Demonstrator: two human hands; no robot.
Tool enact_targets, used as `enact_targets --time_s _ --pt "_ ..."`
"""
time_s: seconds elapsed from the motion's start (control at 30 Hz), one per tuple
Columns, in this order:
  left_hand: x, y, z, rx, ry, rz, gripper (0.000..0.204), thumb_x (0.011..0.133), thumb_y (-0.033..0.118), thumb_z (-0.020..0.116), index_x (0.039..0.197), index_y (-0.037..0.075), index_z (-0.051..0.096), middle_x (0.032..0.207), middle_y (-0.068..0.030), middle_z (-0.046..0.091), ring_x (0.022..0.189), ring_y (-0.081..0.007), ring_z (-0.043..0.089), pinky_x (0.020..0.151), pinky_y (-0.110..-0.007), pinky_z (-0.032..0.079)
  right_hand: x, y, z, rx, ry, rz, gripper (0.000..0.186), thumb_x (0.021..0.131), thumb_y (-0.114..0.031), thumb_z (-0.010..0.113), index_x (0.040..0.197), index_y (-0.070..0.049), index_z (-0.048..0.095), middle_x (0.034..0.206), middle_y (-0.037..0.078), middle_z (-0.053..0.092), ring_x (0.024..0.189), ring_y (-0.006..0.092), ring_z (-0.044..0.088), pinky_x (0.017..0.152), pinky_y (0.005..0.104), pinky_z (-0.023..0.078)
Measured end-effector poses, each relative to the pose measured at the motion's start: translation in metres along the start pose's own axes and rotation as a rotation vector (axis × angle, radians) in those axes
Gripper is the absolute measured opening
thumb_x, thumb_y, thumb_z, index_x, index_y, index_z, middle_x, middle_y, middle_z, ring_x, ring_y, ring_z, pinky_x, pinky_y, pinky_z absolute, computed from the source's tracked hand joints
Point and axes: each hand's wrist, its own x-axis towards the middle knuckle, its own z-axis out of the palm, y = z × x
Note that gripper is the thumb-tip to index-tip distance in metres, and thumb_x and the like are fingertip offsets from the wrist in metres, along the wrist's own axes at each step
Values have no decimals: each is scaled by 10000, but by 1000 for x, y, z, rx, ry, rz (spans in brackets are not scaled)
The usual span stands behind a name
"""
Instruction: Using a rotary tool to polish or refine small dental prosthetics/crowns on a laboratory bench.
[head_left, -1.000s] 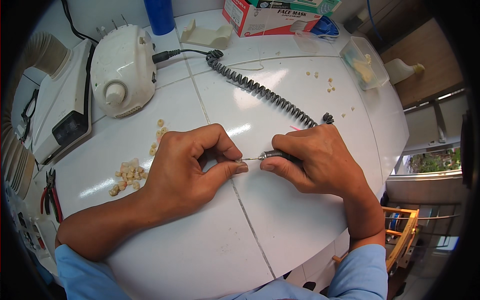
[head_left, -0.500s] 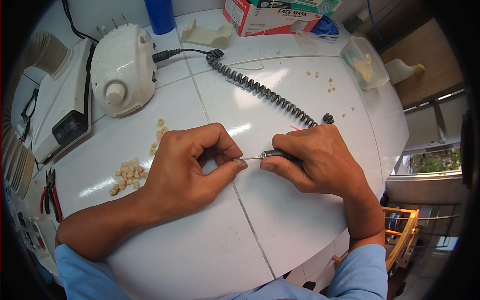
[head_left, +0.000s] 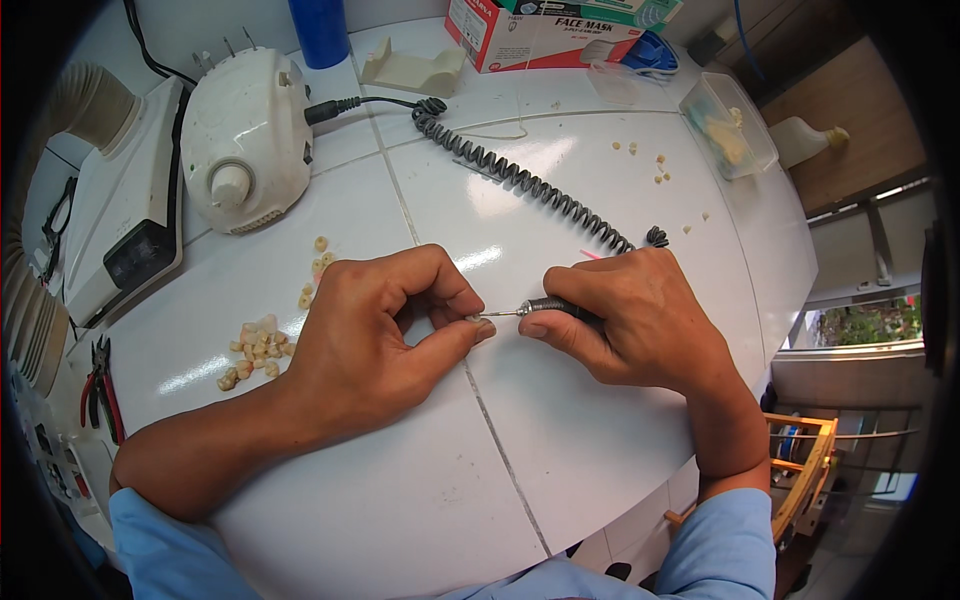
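Observation:
My left hand (head_left: pixel 385 330) pinches a small whitish piece (head_left: pixel 474 318) between thumb and fingertips; most of it is hidden. Wrapped round a dark rotary handpiece (head_left: pixel 556 308), my right hand (head_left: pixel 625 320) points its thin metal bit (head_left: pixel 500 315) leftward, with the tip at the piece. A black coiled cord (head_left: pixel 540 187) runs across the table from near my right hand to the white control unit (head_left: pixel 245 140). Beside my left forearm lies a pile of cream tooth-like crowns (head_left: pixel 262 346), and several more crowns (head_left: pixel 320 264) lie just beyond my left wrist.
Red-handled pliers (head_left: pixel 102 390) lie at the far left by a white machine with a dark panel (head_left: pixel 130 210). At the back are a blue cylinder (head_left: pixel 319 35), a cream cradle (head_left: pixel 412 70) and a mask box (head_left: pixel 545 42). A clear plastic tub (head_left: pixel 730 125) stands back right, near scattered small crowns (head_left: pixel 660 170).
Both hands hold almost the same place and grip. Only a very slight shift of the fingers and handpiece shows.

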Motion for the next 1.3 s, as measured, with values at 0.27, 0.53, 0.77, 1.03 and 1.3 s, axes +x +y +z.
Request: enact_targets --time_s 0.27,0.53,0.77,1.03,1.3 --pt "-1 -2 0 3 1 22 173 930 62 884 948 -15 731 817 -23 738 647 -26 556 554 -238 387 1 0 -1 10 4 -6 557 1054 -563 687 766 -87 718 583 108 627 522 330 621 530 453 453" --pt "-1 4 -3 27 -56 -54 167 943 51 875 970 -19 726 864 -34 746 722 -44 598 614 -235 443 0 1 0 10 7 -24 559 1056 -563 683 763 -89 717 582 104 625 519 326 618 527 453 449" --pt "-1 -4 -1 -2 -30 -10 171 945 56 877 973 -19 726 857 -28 745 706 -31 583 599 -228 427 1 2 -1 8 -1 -21 561 1054 -569 683 765 -90 713 581 102 624 519 323 616 525 453 446" --pt "1 3 -6 7 -67 -84 141 951 12 853 988 -24 721 909 -62 779 789 -56 673 670 -225 513 1 2 -4 65 -17 2 548 1058 -542 692 762 -81 707 561 105 602 506 331 594 526 453 432" --pt "1 -4 -3 -146 -72 -87 122 984 -98 752 1061 -26 691 1042 -129 806 1038 -162 788 933 -297 641 1 8 -6 119 -19 -12 559 1058 -543 695 755 -74 702 546 118 588 492 326 580 535 456 422"
